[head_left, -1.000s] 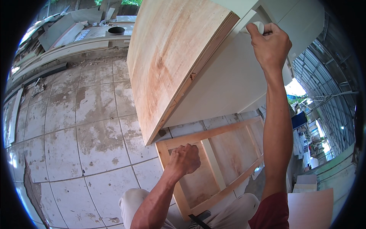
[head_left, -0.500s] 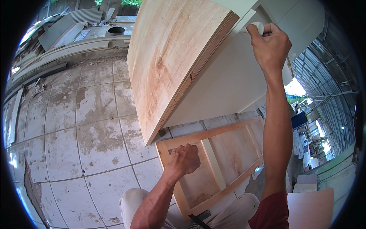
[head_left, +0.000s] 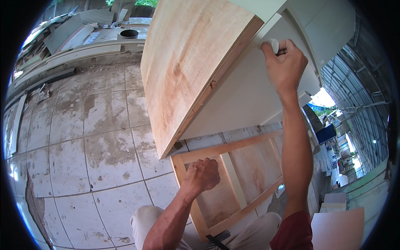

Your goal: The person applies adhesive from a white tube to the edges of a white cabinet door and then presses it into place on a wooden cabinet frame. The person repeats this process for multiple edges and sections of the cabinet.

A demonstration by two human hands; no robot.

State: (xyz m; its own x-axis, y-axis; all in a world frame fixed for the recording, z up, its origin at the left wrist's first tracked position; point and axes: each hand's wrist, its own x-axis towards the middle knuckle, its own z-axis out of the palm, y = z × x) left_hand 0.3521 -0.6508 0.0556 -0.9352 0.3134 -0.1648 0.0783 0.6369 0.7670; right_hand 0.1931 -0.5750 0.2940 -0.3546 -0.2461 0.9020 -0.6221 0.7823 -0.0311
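Note:
A small white rounded piece [head_left: 273,45] is pinched between the thumb and fingers of my right hand [head_left: 287,66], which is raised in front of the white inner face [head_left: 241,96] of a large cabinet. What kind of piece it is, I cannot tell. The cabinet's near side is a bare plywood panel [head_left: 187,62] with a raw layered edge. Lower down, my left hand [head_left: 203,175] is curled into a fist above a wooden frame [head_left: 233,175] with crossbars and a plywood backing. Its fingers' inner side is hidden, so anything in it does not show.
Stained white floor tiles [head_left: 108,162] spread out to the left. Scrap boards [head_left: 75,37] and a dark round pot [head_left: 128,34] lie at the far left. A pinkish board [head_left: 337,229] stands at lower right. My knees flank the frame's near end.
My right hand has moved down and slightly left along the cabinet, still pinching the white piece. My left fist has barely moved.

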